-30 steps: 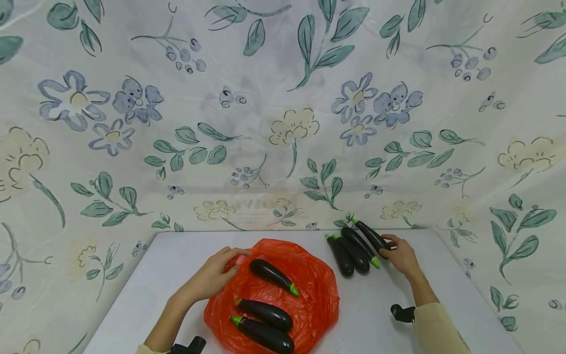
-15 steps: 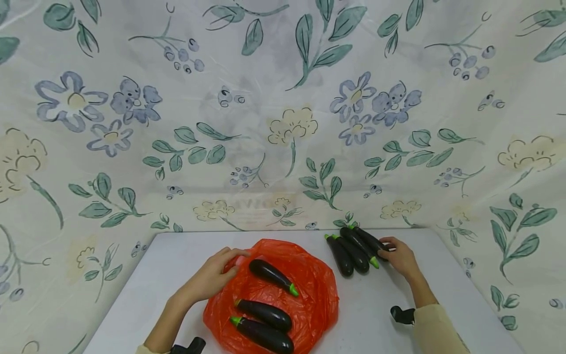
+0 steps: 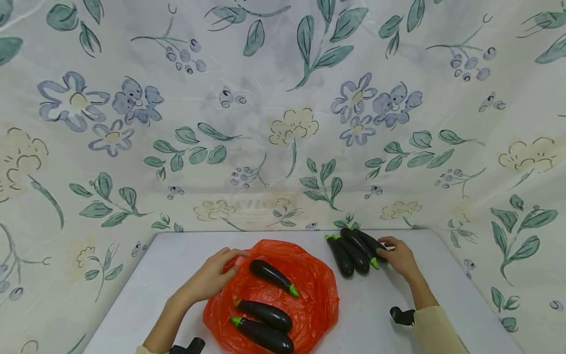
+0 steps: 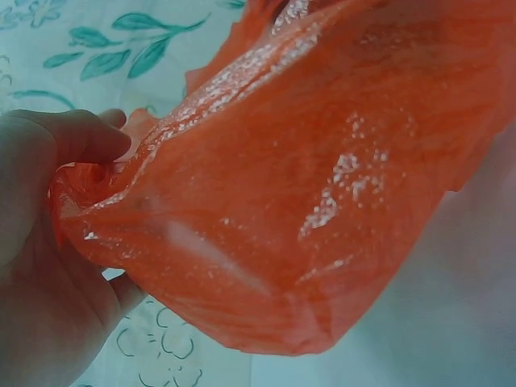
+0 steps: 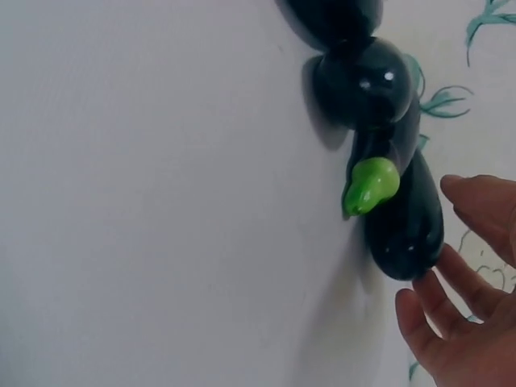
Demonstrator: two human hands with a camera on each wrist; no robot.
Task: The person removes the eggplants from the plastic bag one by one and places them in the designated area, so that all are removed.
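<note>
My left hand (image 3: 212,276) grips the gathered edge of a red plastic bag (image 3: 316,295). In the left wrist view, the thumb and fingers close round the bunched film (image 4: 266,218). Three dark eggplants with green stem ends are framed by the bag: an upper one (image 3: 269,275), a middle one (image 3: 265,314) and a lower one (image 3: 263,335). My right hand (image 3: 401,258) is at the blunt end of the rightmost eggplant (image 3: 371,241) in a row on the table. In the right wrist view, its loosely spread fingers (image 5: 439,310) are right at that eggplant's end (image 5: 407,242).
Beside that eggplant lie several others, among them one with its green end toward me (image 3: 355,243) and the leftmost one (image 3: 340,258). All rest on a white table (image 3: 367,309). A flower-patterned cloth (image 3: 283,147) hangs behind the table's far edge.
The right hand has lowered the rightmost eggplant beside the others, and its fingers have loosened from it. The left hand has kept its hold on the bag.
</note>
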